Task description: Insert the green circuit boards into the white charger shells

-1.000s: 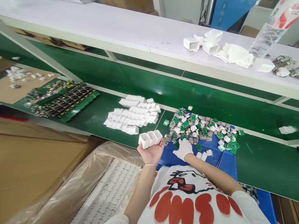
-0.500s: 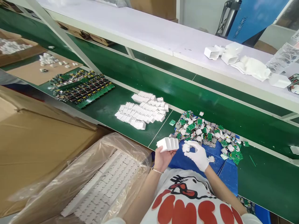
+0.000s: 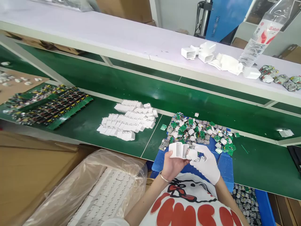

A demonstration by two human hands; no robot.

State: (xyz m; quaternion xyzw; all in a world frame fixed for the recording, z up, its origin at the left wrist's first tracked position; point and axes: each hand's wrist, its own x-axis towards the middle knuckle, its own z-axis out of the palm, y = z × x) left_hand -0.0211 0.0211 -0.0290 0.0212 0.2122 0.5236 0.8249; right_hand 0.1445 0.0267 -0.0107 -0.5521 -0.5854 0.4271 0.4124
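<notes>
Over the flat blue sheet [image 3: 226,168], a row of open white plastic boxes [image 3: 176,150] is gripped by the bare left hand [image 3: 174,168], and right at its end, a small whitish part [image 3: 192,154] is pinched by the white-gloved right hand [image 3: 208,163]!

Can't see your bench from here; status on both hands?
Left hand holding white cases. Gloved right hand holding a part at their open side. No obstruction visible.

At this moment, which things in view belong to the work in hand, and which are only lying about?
Seemingly belonging: white housings in left hand; small part in gloved right hand; circuit-board pile.
Probably just lying about: plastic bottle; thin green strip.
</notes>
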